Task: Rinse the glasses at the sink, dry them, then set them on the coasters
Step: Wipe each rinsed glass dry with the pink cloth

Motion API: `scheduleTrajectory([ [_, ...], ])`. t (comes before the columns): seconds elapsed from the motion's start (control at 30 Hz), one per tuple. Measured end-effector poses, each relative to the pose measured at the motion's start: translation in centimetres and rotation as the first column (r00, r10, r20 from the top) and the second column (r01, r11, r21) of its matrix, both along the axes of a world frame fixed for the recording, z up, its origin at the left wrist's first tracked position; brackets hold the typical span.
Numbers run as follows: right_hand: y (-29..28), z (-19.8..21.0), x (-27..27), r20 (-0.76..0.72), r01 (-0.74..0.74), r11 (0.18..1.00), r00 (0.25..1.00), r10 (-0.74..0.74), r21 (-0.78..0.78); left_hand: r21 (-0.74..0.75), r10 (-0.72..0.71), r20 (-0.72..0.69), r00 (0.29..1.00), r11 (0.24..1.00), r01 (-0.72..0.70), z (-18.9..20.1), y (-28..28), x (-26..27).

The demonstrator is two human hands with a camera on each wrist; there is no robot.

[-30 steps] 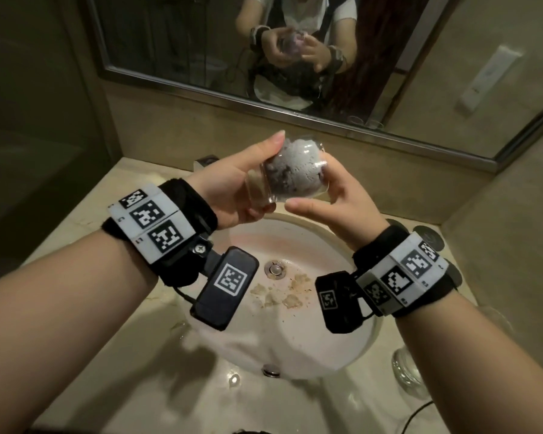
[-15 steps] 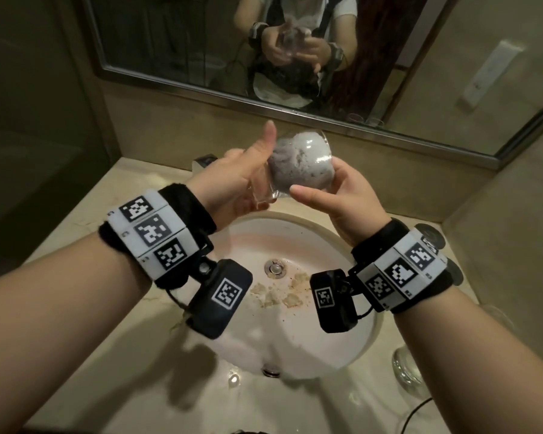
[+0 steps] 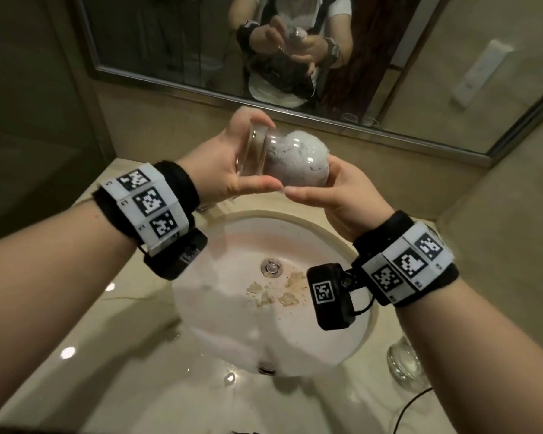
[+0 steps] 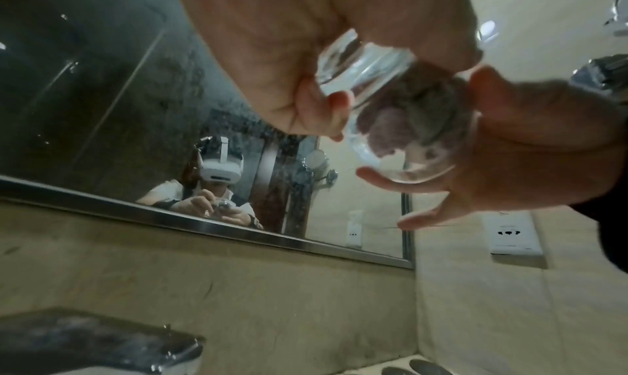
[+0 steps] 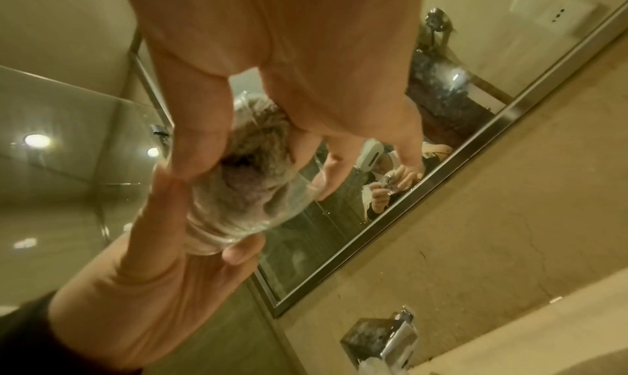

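— Two hands on one glass (image 3: 265, 158): the left hand (image 3: 223, 170) curls round its thick base, and the right hand (image 3: 342, 195) cups the mouth end, fingers wrapped on the rim, with a grey cloth (image 3: 295, 161) stuffed inside.

— What changed in the last second?

— The glass has turned in the grip. The left thumb, raised half a second ago, now lies underneath, nearly meeting the right thumb. I judge that a twist to wipe the inside, so drying is under way.

— Where is it all?

— Held above the sink (image 3: 232, 308); a second glass (image 3: 403, 361) waits on the table at right.

— Any writing?

— None readable; only square black-and-white markers on the wristbands (image 3: 148, 203).
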State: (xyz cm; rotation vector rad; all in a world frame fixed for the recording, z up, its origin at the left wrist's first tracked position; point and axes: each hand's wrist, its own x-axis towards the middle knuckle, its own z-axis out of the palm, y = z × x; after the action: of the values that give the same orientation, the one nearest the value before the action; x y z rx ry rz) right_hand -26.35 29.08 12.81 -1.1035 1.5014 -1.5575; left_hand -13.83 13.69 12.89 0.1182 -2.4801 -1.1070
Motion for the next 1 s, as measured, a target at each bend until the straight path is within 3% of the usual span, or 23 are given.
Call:
scheduleTrajectory([
  [0.07,-0.1,0.2,0.0,-0.010,0.014,0.999,1.000,-0.015,-0.033,0.044,-0.066,0.006,0.998,0.997,0.065,0.4,-0.4,0.1],
  [0.13,-0.1,0.2,0.1,-0.037,0.046,0.997,0.998,-0.048,-0.056,0.244,-0.090,0.060,0.994,0.967,0.073,0.7,-0.3,0.3],
  [0.23,-0.2,0.1,0.3,-0.114,0.098,0.993,0.988,-0.105,-0.067,0.550,-0.109,0.136,0.985,0.835,0.017,1.1,1.0,0.4],
  [0.3,-0.1,-0.1,0.5,-0.180,0.121,0.989,0.974,-0.134,-0.080,0.724,-0.170,0.197,0.966,0.689,-0.027,1.0,1.3,0.2],
  [0.37,-0.1,-0.4,0.7,-0.204,0.131,0.988,0.968,-0.145,-0.080,0.791,-0.171,0.224,0.959,0.607,-0.077,0.7,1.4,0.0],
  [0.4,-0.2,-0.5,0.7,-0.206,0.126,0.990,0.969,-0.137,-0.068,0.788,-0.126,0.228,0.966,0.606,-0.107,0.5,1.4,-0.3],
  [0.43,-0.2,-0.5,0.7,-0.206,0.118,0.992,0.971,-0.125,-0.048,0.764,-0.057,0.224,0.973,0.630,-0.139,0.5,1.5,-0.4],
  [0.5,-0.2,-0.2,0.5,-0.178,0.088,0.996,0.980,-0.088,-0.007,0.620,0.116,0.164,0.980,0.760,-0.193,0.5,1.8,-0.4],
  [0.57,0.0,0.3,0.6,-0.119,0.035,0.999,0.992,-0.034,0.004,0.319,0.172,0.048,0.984,0.931,-0.178,0.4,1.9,-0.2],
  [0.67,0.1,0.7,0.7,-0.025,0.019,0.999,0.999,-0.020,-0.033,-0.031,0.039,-0.073,0.997,0.999,-0.042,-0.1,1.2,0.4],
  [0.73,-0.1,0.7,0.8,0.027,0.028,0.998,0.999,-0.026,-0.052,-0.074,-0.060,-0.101,0.993,0.996,0.052,-0.3,0.5,0.6],
  [0.77,-0.3,0.7,0.8,0.037,0.029,0.998,0.999,-0.026,-0.061,-0.031,-0.092,-0.100,0.991,0.996,0.089,-0.2,0.2,0.6],
  [0.83,-0.5,0.8,0.8,0.025,0.036,0.996,0.999,-0.034,-0.085,0.194,-0.148,-0.118,0.982,0.966,0.169,0.2,0.3,0.8],
  [0.87,-0.6,0.9,0.8,0.006,0.042,0.995,0.999,-0.042,-0.092,0.362,-0.146,-0.136,0.980,0.913,0.186,0.4,0.4,0.8],
  [0.93,-0.7,0.9,0.7,-0.068,0.062,0.994,0.995,-0.068,-0.084,0.691,-0.039,-0.102,0.994,0.716,0.099,0.8,0.8,0.6],
  [0.97,-0.7,0.8,0.7,-0.115,0.065,0.995,0.991,-0.073,-0.074,0.778,-0.013,-0.020,1.000,0.628,0.024,1.2,0.9,0.5],
  [1.0,-0.7,0.7,0.9,-0.159,0.067,0.996,0.984,-0.076,-0.061,0.805,-0.035,0.078,0.996,0.592,-0.042,1.4,1.0,0.4],
])
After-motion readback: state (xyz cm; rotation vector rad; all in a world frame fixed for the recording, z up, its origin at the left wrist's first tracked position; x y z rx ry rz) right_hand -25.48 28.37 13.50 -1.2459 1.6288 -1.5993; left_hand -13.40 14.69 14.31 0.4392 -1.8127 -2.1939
